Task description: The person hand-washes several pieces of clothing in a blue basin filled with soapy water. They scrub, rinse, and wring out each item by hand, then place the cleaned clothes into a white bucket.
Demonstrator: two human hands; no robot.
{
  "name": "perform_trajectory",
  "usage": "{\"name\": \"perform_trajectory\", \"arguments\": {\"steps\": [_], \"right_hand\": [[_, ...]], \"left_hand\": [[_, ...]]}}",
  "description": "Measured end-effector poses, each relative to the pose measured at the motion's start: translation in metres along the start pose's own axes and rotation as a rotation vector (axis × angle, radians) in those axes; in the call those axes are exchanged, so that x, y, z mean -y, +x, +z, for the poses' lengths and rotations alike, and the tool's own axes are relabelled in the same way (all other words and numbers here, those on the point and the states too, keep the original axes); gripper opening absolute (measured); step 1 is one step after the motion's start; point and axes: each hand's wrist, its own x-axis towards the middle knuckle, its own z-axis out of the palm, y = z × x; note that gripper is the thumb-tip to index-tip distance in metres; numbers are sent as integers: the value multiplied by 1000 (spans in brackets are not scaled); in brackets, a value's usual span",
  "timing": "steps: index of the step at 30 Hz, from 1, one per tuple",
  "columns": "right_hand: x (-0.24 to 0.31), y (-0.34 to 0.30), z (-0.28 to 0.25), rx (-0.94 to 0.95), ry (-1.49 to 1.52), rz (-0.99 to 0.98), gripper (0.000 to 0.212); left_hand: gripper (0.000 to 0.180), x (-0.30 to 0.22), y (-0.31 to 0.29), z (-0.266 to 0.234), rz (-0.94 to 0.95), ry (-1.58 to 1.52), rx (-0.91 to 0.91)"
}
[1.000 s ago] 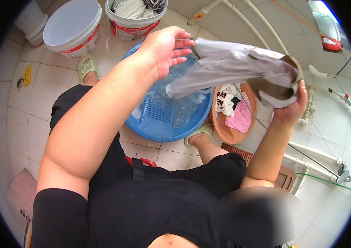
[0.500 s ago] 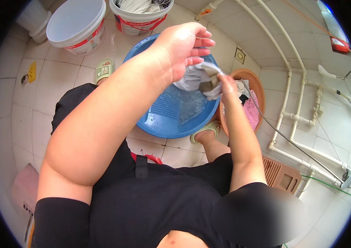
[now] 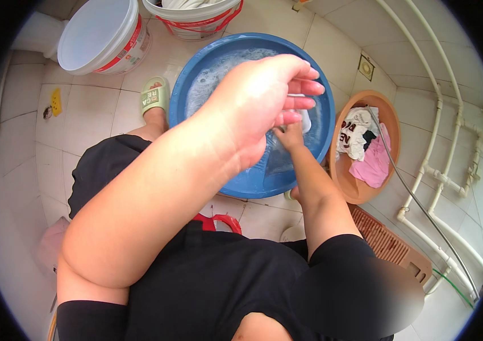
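A large blue basin [image 3: 253, 187] of sudsy water stands on the floor in front of me. My left hand [image 3: 270, 105] is raised over it, open, fingers apart and holding nothing, much nearer the view than the basin. Lower down, my right hand [image 3: 291, 136] reaches into the basin and grips a wet whitish cloth [image 3: 305, 121]. Most of the cloth and the right fingertips are hidden behind my left hand. The ridged washboard part of the basin is largely covered by my left forearm.
An orange-brown tub [image 3: 346, 187] with white and pink clothes [image 3: 373, 167] stands right of the basin. Two white buckets [image 3: 91, 40] [image 3: 196, 28] are at the far left. A brown washboard [image 3: 386, 238] lies at the lower right, near wall pipes [image 3: 437, 136] and a grey hose [image 3: 409, 199].
My right hand has lowered the cloth from above the basin's right rim into the water. My left hand stays raised and open. The whole view has shifted somewhat.
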Motion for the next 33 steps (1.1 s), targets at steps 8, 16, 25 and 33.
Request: {"name": "perform_trajectory", "arguments": {"steps": [8, 16, 25, 33], "right_hand": [[12, -31, 7, 495, -206, 241, 49], [0, -5, -5, 141, -137, 609, 41], [18, -40, -27, 425, 81, 512, 49], [131, -39, -261, -272, 1304, 395, 11]], "left_hand": [[30, 8, -5, 0, -27, 33, 7], [30, 11, -3, 3, -14, 54, 31], [24, 5, -10, 3, -7, 12, 56], [24, -9, -23, -7, 30, -43, 71]]}}
